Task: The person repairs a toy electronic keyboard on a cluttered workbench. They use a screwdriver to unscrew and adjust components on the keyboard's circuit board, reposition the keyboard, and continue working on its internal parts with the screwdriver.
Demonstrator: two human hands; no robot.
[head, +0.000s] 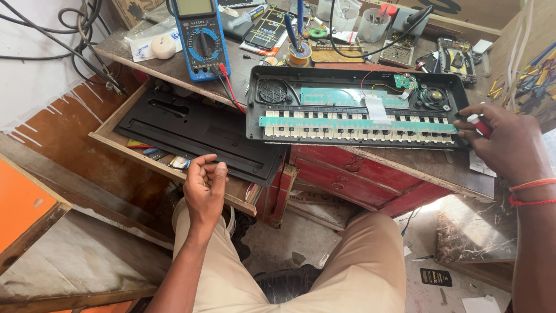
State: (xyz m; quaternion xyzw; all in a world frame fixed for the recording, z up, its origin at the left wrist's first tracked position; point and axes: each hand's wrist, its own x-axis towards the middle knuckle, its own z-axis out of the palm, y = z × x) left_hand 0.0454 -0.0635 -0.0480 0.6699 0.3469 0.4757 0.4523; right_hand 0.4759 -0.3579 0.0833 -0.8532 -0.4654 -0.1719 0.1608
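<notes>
Two hands in view here. The right hand [503, 142] is wrapped around a small red-handled tool [480, 125] at the right end of the opened keyboard [353, 107], a black plastic shell lying face down on the scuffed wooden bench [174, 66], green circuit strips across the key row. The left hand [204, 186] hangs loosely curled, holding nothing, above the black back cover [191, 136] resting in the open drawer. A blue multimeter [201, 39] stands behind
</notes>
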